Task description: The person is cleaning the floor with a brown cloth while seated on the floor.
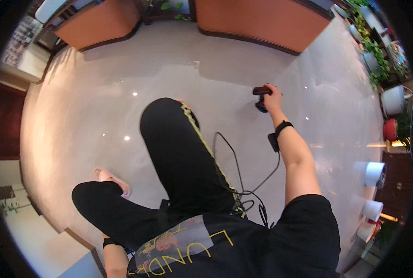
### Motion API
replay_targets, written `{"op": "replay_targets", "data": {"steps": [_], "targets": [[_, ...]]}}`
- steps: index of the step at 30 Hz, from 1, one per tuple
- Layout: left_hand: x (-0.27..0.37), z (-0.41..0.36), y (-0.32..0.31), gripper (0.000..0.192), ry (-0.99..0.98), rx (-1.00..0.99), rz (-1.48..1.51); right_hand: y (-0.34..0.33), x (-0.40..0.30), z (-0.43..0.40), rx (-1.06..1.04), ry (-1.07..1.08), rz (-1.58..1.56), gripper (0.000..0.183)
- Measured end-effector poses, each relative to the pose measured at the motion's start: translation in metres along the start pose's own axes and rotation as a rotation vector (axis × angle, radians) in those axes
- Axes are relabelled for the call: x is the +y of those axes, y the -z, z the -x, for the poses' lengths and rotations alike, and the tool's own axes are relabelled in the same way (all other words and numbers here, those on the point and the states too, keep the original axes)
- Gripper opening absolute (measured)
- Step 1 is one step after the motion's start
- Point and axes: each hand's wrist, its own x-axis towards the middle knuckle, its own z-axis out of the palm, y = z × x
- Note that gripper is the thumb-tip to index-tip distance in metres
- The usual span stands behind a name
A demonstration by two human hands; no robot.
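My right hand (273, 98) reaches out over the grey floor (227, 104), its fingers closed around a dark brown and black object (261, 91). What that object is I cannot make out; part of it lies behind the fingers. A black strap (284, 127) with a small black box (272, 142) sits on the right forearm, and a black cable (237, 163) loops from there towards my waist. My left hand is out of sight behind my bent leg (99, 198); only the left forearm (116, 259) shows, with a black band.
Brown-orange panelled furniture (262, 24) stands ahead, with another such panel (102, 24) to its left. Leafy plants (375, 62), white pots (375, 173) and a red pot (390, 130) line the right side. A pale box-like piece (67, 248) stands at lower left. A pink slipper (113, 180) is on my foot.
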Motion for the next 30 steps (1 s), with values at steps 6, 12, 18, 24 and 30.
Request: {"op": "replay_targets", "data": {"steps": [6, 12, 18, 24, 30], "targets": [[0.062, -0.002, 0.017, 0.042, -0.081, -0.008, -0.112, -0.037, -0.019, -0.009, -0.054, 0.151, 0.144, 0.05], [0.088, -0.031, -0.015, 0.043, -0.135, -0.104, -0.1, -0.105, 0.0, 0.047, -0.833, 0.337, 0.316, 0.073], [0.075, -0.041, -0.104, 0.044, 0.046, -0.402, 0.041, -0.108, 0.023, 0.207, -1.242, 0.052, 0.342, 0.049], [0.107, -0.027, -0.181, 0.045, 0.414, -0.802, 0.252, -0.074, 0.017, 0.226, -1.15, -0.185, 0.418, 0.051], [0.124, -0.003, -0.229, 0.046, 0.783, -1.088, 0.406, -0.07, 0.009, 0.209, -1.133, -0.257, 0.476, 0.053]]}}
